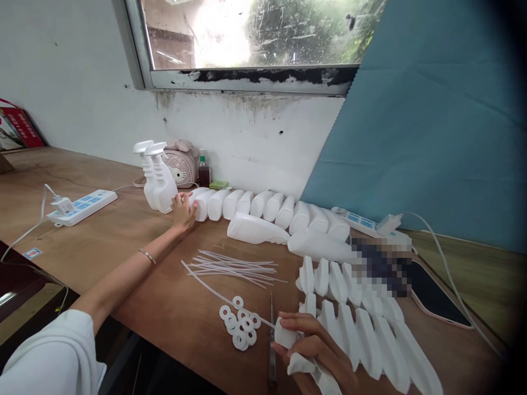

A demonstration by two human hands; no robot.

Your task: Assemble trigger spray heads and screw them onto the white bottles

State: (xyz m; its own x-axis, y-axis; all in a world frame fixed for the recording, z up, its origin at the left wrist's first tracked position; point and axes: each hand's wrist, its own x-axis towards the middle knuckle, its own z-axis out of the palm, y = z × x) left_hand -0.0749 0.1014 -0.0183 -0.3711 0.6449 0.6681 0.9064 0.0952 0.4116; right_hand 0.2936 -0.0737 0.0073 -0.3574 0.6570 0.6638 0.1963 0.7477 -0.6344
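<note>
My right hand is closed around a white trigger spray head. A thin white dip tube runs out of its collar to the upper left. My left hand reaches far across the table, its fingers and thumb around the leftmost white bottle of a lying row; part of that bottle is hidden. Just left of this hand stand two white spray bottles with heads fitted. Loose dip tubes lie mid-table, and white ring washers are heaped near my right hand.
Two more bottles lie before the row. Spray heads form two rows at right. A screwdriver-like tool lies beside my right hand. Power strips, a pink bag, a dark small bottle and a phone are around.
</note>
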